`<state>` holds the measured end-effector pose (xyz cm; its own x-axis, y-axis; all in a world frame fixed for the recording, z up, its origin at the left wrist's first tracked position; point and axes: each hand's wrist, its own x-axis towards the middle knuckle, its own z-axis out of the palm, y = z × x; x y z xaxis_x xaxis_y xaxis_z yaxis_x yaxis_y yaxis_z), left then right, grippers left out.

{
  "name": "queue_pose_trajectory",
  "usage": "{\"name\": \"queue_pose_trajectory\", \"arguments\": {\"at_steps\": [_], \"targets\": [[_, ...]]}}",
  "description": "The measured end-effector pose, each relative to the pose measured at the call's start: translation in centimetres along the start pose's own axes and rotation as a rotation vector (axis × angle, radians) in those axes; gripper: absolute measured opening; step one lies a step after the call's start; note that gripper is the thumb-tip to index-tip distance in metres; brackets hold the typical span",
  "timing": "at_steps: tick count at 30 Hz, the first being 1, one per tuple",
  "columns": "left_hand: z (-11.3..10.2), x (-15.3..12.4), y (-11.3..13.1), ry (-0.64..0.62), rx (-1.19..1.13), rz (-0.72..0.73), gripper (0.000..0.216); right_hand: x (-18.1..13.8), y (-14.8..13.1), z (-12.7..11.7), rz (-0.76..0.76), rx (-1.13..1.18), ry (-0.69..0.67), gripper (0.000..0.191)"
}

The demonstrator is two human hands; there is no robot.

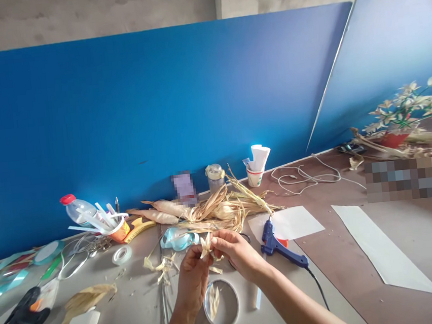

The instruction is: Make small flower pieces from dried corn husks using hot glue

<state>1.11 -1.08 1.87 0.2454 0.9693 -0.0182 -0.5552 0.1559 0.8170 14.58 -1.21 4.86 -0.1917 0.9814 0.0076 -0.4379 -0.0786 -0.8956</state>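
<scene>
Both my hands meet above the table's middle. My left hand (192, 281) and my right hand (237, 254) pinch a small pale corn-husk flower (206, 245) between their fingertips. Just below them lies a round metal lid (222, 304) with husk strips in it. A pile of dried corn husks (220, 210) lies behind my hands, next to a light blue ribbon roll (178, 238). A blue glue gun (280, 247) rests right of my right hand on white paper.
A black glue gun (22, 315) lies at the left, near a tape roll (121, 255), a cup of sticks (117, 227) and a water bottle (77, 208). A blue partition (157, 111) stands behind. White paper sheet (384, 247) and a husk flower pot (399, 124) are right.
</scene>
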Motion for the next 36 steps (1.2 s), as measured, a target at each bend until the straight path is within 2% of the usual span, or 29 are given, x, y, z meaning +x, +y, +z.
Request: {"name": "queue_pose_trajectory", "arguments": {"at_steps": [7, 12, 17, 24, 27, 31, 36], "targets": [[-0.5, -0.1, -0.4, -0.108, 0.074, -0.049, 0.014, -0.1, -0.3, -0.4, 0.114, 0.086, 0.021, 0.026], [-0.7, -0.2, 0.0, -0.167, 0.17, -0.065, 0.008, -0.1, -0.5, -0.6, 0.168, 0.096, 0.107, 0.018], [0.1, -0.5, 0.7, -0.192, 0.264, -0.056, 0.007, 0.0, -0.9, -0.5, 0.217, 0.091, 0.101, 0.026], [0.7, -0.7, 0.9, -0.164, 0.37, -0.053, 0.014, -0.4, -1.2, 0.1, 0.177, -0.1, 0.126, 0.03], [0.5, -0.8, 1.2, -0.193, 0.413, -0.04, 0.015, -0.5, -1.2, 0.3, 0.151, -0.158, 0.13, 0.033], [0.6, -0.9, 1.8, -0.275, 0.492, -0.008, 0.01, -0.7, -1.2, 0.4, 0.13, -0.191, 0.103, 0.037], [0.7, -0.9, 2.0, -0.28, 0.544, 0.047, 0.015, -0.8, -1.2, 0.6, 0.135, -0.157, 0.111, 0.035]]}}
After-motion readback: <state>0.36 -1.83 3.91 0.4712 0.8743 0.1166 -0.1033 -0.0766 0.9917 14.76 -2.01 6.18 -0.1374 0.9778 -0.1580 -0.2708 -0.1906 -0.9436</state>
